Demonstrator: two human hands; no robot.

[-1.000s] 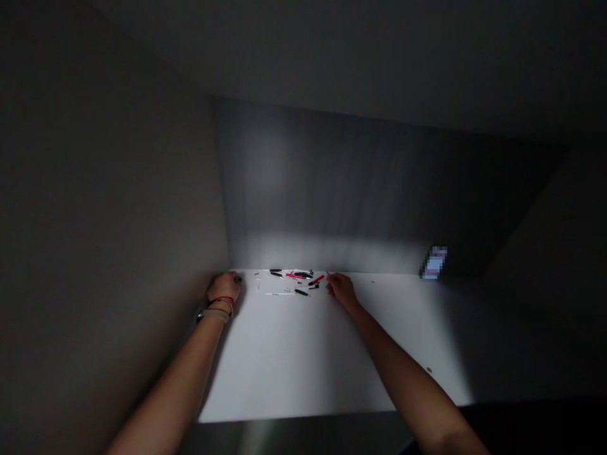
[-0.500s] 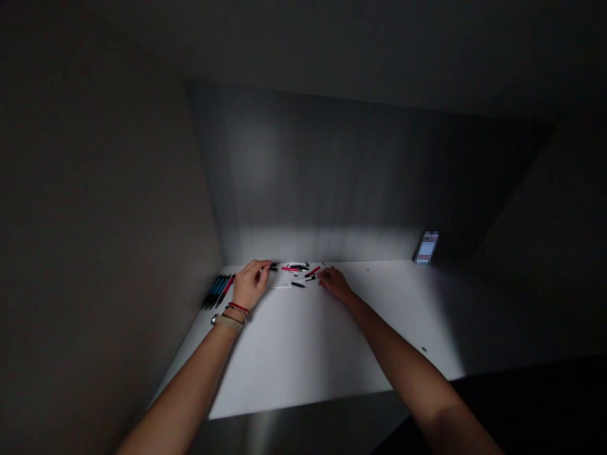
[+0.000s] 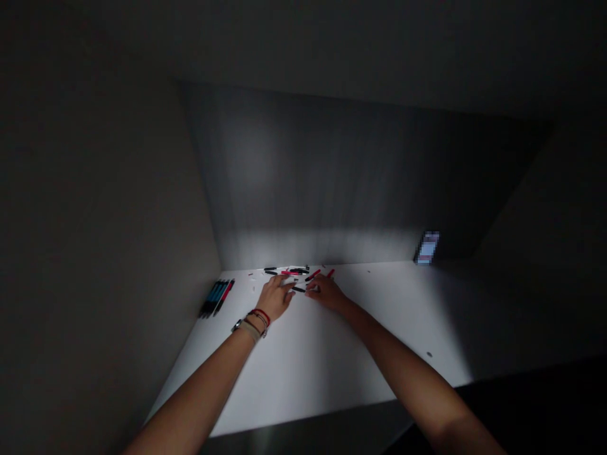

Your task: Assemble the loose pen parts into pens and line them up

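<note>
- The white desk [image 3: 332,373] fills the lower middle of the frame, brightly lit in the centre and dark at its edges. Both bare forearms reach up across it from the bottom edge.
- A small dark speck [image 3: 429,354] lies alone on the desk at the lower right, well apart from the arms.
- The left hand [image 3: 275,297], with red and pale wristbands [image 3: 256,319], and the right hand [image 3: 326,292] lie palm down near each other at mid-frame. Their fingers are curled loosely, and I cannot tell whether either grips anything.
- A short black pen piece [image 3: 298,289] lies between their fingertips, its long axis nearly left to right.
- A row of dark, blue and red pens [image 3: 217,297] lies side by side left of the hands, running lower left to upper right.
- A scatter of black, red and white pen parts [image 3: 290,272] sits just beyond the fingers, against the grey back wall [image 3: 332,189]. Most lie crosswise, and one red piece slants up to the right.
- A small blurred upright rectangle [image 3: 427,248] leans at the far right.
</note>
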